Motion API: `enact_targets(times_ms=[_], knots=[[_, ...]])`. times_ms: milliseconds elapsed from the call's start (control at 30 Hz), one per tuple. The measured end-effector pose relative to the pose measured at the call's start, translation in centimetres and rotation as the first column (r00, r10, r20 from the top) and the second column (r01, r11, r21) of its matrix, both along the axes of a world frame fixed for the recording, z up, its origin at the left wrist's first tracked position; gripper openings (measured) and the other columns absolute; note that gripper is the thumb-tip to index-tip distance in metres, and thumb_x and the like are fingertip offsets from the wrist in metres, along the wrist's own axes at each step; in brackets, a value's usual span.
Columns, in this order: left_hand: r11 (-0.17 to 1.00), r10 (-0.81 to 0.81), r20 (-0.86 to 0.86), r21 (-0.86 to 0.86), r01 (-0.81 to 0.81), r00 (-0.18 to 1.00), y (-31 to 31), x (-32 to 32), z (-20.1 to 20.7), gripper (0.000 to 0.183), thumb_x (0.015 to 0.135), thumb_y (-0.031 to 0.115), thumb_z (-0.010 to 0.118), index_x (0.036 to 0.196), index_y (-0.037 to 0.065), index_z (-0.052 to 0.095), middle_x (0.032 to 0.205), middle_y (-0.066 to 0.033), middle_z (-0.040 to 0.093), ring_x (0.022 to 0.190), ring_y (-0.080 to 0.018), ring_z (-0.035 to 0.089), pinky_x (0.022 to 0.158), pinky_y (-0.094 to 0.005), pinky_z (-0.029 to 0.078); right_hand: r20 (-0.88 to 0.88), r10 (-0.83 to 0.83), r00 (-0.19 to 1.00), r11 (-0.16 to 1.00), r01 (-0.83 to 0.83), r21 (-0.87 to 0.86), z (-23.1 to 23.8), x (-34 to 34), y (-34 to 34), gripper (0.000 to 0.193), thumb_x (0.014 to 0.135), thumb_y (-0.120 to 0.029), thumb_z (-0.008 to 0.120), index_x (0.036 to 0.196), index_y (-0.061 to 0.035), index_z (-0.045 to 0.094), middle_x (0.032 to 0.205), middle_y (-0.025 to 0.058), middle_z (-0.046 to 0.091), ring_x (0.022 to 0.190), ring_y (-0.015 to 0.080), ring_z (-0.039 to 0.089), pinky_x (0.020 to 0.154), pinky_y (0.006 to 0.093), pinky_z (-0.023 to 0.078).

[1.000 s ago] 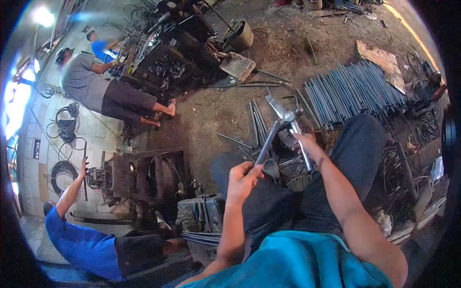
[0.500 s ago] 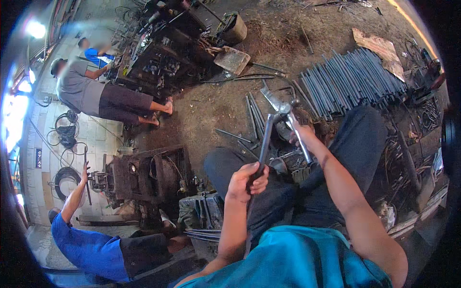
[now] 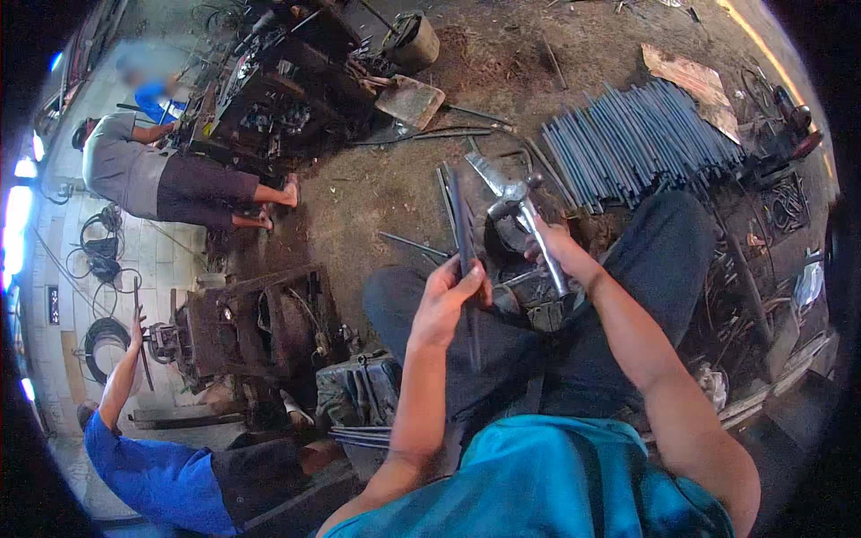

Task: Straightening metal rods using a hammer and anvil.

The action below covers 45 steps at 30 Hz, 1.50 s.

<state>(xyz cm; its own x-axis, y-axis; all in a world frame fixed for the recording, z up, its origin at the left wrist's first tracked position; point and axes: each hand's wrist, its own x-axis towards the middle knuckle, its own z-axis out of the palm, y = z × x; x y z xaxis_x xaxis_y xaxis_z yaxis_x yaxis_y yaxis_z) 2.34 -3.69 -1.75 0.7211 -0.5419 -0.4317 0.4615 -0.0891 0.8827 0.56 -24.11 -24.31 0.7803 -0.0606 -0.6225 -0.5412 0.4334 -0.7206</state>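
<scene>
My left hand [image 3: 446,303] is closed round a dark metal rod [image 3: 463,220], held lengthwise above my lap, its far end pointing away from me. My right hand [image 3: 558,249] grips a hammer [image 3: 513,199] by its shiny metal handle; the head, with a rounded knob on one side, lies just right of the rod and apart from it. Beyond the head extends a flat, pale metal piece [image 3: 484,172]; whether it touches the hammer I cannot tell. Below the hammer, between my knees, dark metalwork [image 3: 544,316] is partly hidden by my hands.
Many cut rods [image 3: 641,143] lie in a wide row at the right, beside a worn board [image 3: 691,85]. A bucket [image 3: 414,43] and shovel [image 3: 411,101] are ahead. Machines [image 3: 251,327] and three people stand at the left. Tools [image 3: 363,390] lie by my left knee.
My left hand has moved forward and turned the rod, so its far end now points more straight away. The hammer stays in my right hand. The whole view has shifted slightly.
</scene>
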Motion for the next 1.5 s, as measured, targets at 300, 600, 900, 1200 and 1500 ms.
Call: enact_targets(times_ms=[300,600,900,1200,1500], knots=[[0.906,-0.302,0.409,0.405,0.126,0.861,0.9,0.7,4.1,0.02,0.097,0.02,0.058,0.103,0.002,0.063,0.083,-0.0059,0.061,0.078,-0.017,0.06,0.074,-0.0315,0.049,0.013,0.006,1.0,1.0,-0.006,0.004,-0.7,0.2,-0.2,0.064,0.096,-0.059,0.038,0.095,0.0015,0.059,0.076,0.0155,0.068,0.046,0.0161,0.053,0.045,0.0311,0.046],[0.805,-0.067,-0.358,-0.571,-0.161,0.931,0.0,0.9,-5.4,0.055,0.093,0.046,0.035,0.115,-0.001,0.056,0.129,-0.0417,0.046,0.118,-0.0534,0.05,0.103,-0.0554,0.039,0.035,-0.058,0.998,0.998,0.058,0.001,0.3,0.2,-0.1,0.066,0.098,-0.056,0.04,0.105,0.0072,0.057,0.079,0.0173,0.067,0.066,0.0219,0.066,0.049,0.0315,0.048],[0.889,-0.009,-0.49,-0.403,-0.217,0.872,1.2,0.1,-7.2,0.028,0.096,0.025,0.038,0.095,0.005,0.059,0.123,-0.0404,0.051,0.109,-0.0504,0.058,0.092,-0.0558,0.048,-0.007,0.049,0.999,0.998,-0.049,-0.032,1.0,0.1,-0.4,0.074,0.095,-0.063,0.038,0.105,0.0076,0.059,0.079,0.0177,0.068,0.05,0.0187,0.057,0.048,0.0289,0.047],[0.981,0.187,0.364,-0.014,-0.195,0.912,1.3,-3.0,-7.0,0.018,0.081,-0.011,0.039,0.088,0.003,0.048,0.102,-0.012,0.057,0.068,-0.018,0.061,0.053,-0.0273,0.047,-0.034,0.026,0.999,0.999,-0.028,-0.046,0.4,0.2,-0.4,0.068,0.097,-0.059,0.038,0.1,0.0059,0.059,0.076,0.0184,0.068,0.056,0.021,0.061,0.05,0.0304,0.049],[0.97,-0.078,0.957,0.137,-0.201,0.279,2.5,-3.1,-6.3,0.014,0.07,-0.008,0.057,0.074,0.004,0.053,0.072,-0.0103,0.056,0.058,-0.0243,0.054,0.054,-0.0302,0.043,-0.094,0.052,0.994,0.989,-0.064,-0.132,1.3,0.5,-0.3,0.068,0.096,-0.06,0.037,0.098,0.0048,0.058,0.071,0.015,0.065,0.045,0.0162,0.053,0.043,0.0295,0.045]])
